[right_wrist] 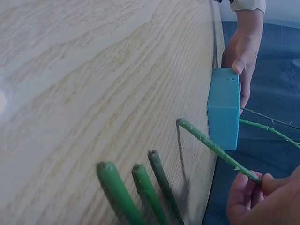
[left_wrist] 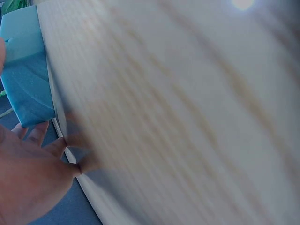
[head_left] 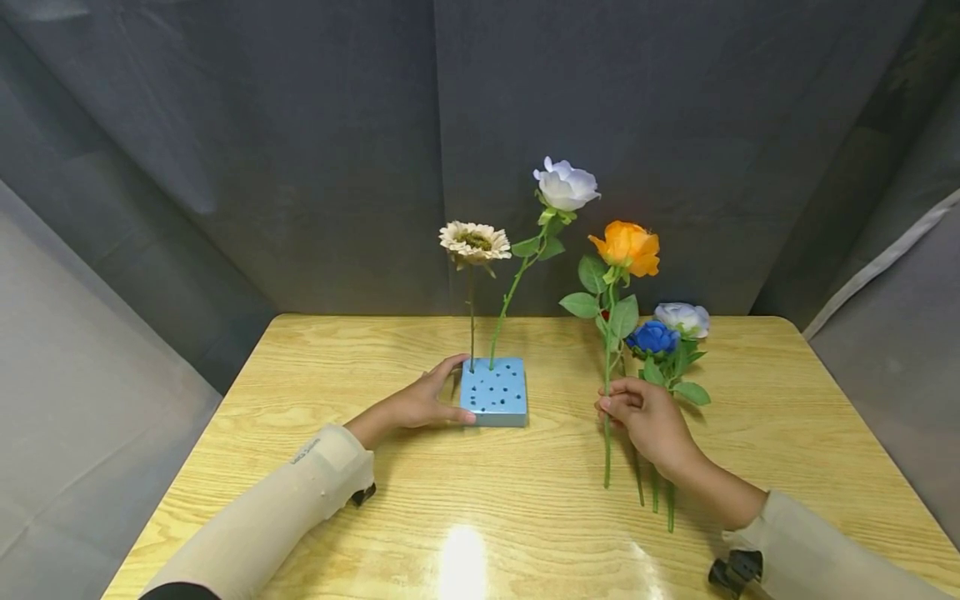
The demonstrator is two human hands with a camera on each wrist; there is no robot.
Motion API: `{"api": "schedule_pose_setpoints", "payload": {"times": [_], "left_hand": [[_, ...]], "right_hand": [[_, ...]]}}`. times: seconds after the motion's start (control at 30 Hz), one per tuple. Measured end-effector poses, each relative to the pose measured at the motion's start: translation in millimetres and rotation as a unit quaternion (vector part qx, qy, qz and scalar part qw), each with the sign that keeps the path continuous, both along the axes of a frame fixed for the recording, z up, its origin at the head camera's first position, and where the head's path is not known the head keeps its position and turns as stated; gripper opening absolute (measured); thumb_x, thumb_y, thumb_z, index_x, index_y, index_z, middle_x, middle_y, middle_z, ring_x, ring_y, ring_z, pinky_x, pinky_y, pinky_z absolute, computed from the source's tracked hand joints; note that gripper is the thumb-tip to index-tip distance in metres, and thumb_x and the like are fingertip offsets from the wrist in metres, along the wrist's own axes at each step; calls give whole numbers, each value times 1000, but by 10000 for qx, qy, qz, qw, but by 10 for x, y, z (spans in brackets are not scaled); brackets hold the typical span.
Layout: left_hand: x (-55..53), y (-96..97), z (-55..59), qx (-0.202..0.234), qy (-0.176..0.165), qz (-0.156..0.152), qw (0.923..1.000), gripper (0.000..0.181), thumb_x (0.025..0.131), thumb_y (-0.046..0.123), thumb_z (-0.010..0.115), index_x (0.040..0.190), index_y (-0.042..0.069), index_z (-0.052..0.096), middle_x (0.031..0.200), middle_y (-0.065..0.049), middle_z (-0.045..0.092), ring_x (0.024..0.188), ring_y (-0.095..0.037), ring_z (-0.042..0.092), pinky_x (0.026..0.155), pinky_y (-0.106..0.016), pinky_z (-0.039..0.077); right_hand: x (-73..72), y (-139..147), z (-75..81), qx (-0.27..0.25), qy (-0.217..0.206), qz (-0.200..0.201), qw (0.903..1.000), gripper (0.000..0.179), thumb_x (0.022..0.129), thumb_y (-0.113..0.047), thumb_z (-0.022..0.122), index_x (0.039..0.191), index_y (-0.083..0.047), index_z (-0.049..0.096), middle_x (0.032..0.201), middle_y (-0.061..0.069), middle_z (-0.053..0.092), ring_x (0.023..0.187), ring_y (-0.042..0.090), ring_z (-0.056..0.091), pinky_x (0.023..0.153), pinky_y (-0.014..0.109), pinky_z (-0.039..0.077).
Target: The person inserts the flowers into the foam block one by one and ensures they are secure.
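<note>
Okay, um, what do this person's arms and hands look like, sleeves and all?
The left hand and right hand wear no gloves. The left sleeve and right sleeve are beige. Small dark lettering, too small to read, marks the left one. A small black device shows at the right wrist.

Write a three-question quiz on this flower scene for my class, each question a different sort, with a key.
1. What colour of flower does the right hand hold? (a) blue (b) orange (c) cream
2. True or false: the left hand touches the blue block.
3. How many flowers stand in the block?

Key: 1. b, the orange flower. 2. True. 3. Two: the cream flower and the tall white flower.
</note>
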State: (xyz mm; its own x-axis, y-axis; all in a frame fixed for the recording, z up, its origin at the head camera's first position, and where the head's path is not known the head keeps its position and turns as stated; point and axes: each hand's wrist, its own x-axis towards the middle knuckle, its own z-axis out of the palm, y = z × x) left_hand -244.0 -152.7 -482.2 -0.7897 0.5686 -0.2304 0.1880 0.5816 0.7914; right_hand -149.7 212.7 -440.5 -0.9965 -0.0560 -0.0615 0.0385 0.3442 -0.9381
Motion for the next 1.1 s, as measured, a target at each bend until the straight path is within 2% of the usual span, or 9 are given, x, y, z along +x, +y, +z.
{"api": "schedule_pose_setpoints", "payload": {"times": [0.1, 0.23, 0.47, 0.57, 0.83, 1.1], "left_hand": [[-2, -2, -3, 14, -17, 15, 10000, 116, 84, 50, 84, 167, 25, 9, 173, -10, 9, 158, -40, 4, 120, -71, 10], [-3, -5, -3, 33, -32, 17, 10000, 116, 84, 49, 85, 167, 24, 8, 173, -11, 8, 158, -40, 2, 120, -72, 8], [-3, -9, -6, 58, -19, 1, 10000, 116, 84, 48, 84, 167, 24, 8, 173, -11, 8, 158, -40, 3, 120, -71, 9], [-2, -8, -8, 62, -13, 3, 10000, 115, 84, 48, 85, 167, 24, 9, 173, -11, 9, 158, -40, 4, 120, -71, 11], [-8, -3, -14, 66, -31, 34, 10000, 115, 83, 49, 85, 167, 25, 10, 173, -11, 9, 158, -40, 5, 120, -70, 15], [-16, -2, -16, 80, -37, 8, 10000, 115, 83, 48, 85, 167, 25, 10, 173, -11, 9, 158, -40, 5, 120, -71, 15]], "right_hand": [[9, -3, 4, -258, -63, -12, 9996, 30, 104, -4, 60, 128, 15, 58, 108, 24, 72, 88, 18, 74, 72, 28, 61], [17, 1, -2, -549, -114, 1, 9984, 27, 105, -3, 58, 126, 14, 58, 108, 23, 70, 89, 20, 76, 72, 29, 62], [25, -6, -13, -768, -102, -25, 9970, 23, 105, -3, 58, 122, 13, 58, 104, 17, 69, 93, 25, 76, 75, 32, 63], [31, -16, -11, -727, -29, -47, 9973, 25, 105, -5, 60, 121, 13, 59, 103, 16, 71, 92, 23, 75, 76, 32, 63], [42, -37, -9, -613, 216, -100, 9978, 25, 103, -11, 64, 116, 10, 65, 109, 27, 70, 93, 19, 75, 79, 30, 62], [-5, -60, 1, -549, 623, -128, 9965, 22, 103, -14, 65, 109, 7, 70, 103, 26, 73, 92, 25, 75, 79, 34, 63]]}}
